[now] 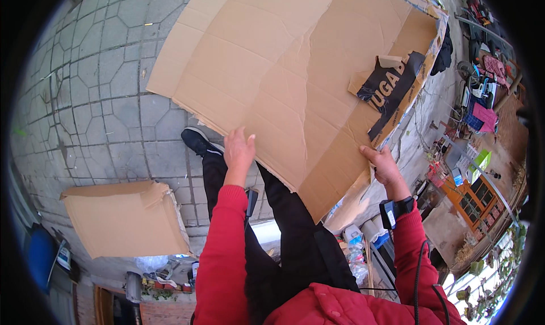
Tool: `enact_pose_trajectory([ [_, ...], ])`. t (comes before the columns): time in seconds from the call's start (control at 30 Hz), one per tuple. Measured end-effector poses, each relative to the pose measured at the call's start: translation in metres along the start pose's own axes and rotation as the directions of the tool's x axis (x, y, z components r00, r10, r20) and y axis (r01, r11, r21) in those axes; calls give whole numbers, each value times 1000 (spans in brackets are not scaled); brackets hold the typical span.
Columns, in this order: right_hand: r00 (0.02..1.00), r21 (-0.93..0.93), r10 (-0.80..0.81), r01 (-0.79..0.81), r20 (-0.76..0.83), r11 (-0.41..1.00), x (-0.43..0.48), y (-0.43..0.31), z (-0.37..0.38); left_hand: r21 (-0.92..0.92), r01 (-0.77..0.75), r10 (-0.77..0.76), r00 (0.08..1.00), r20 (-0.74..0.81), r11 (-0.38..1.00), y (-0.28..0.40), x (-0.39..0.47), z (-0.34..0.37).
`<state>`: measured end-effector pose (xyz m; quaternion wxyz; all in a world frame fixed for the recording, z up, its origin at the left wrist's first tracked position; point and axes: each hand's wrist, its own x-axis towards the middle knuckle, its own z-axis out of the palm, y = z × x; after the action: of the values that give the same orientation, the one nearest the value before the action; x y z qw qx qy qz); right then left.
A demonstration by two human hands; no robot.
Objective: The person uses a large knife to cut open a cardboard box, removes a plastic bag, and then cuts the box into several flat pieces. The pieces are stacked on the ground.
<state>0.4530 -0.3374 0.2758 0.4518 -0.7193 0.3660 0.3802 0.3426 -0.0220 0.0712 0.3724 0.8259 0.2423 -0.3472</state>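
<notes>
A large flattened cardboard sheet [272,69] with torn edges slants before me, reaching to the top of the view. My left hand [239,148] rests at its near torn edge, fingers slightly spread over the board; whether it grips is unclear. My right hand [381,162] holds the right edge, its thumb on the face and its fingers behind, partly hidden. Above that hand, a torn black printed strip [389,88] bearing large lettering clings to the cardboard. Tape with small print runs along the right edge.
Grey paving tiles [123,125] cover the ground. A smaller folded cardboard piece [127,220] lies at lower left. My dark shoe [198,141] stands beside the large sheet's near edge. Plastic bags and bottles [355,248] are at lower right, and a parked scooter [481,88] is at far right.
</notes>
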Motion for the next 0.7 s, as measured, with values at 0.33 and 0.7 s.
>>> enact_pose_trajectory([
  [0.33,1000,-23,25,-25,-12,999,-45,-33,5,-49,-93,98,987,130,994,27,33,12],
  [0.7,998,-106,-62,65,33,992,-63,-16,64,-64,-122,135,956,262,990,37,91,39],
])
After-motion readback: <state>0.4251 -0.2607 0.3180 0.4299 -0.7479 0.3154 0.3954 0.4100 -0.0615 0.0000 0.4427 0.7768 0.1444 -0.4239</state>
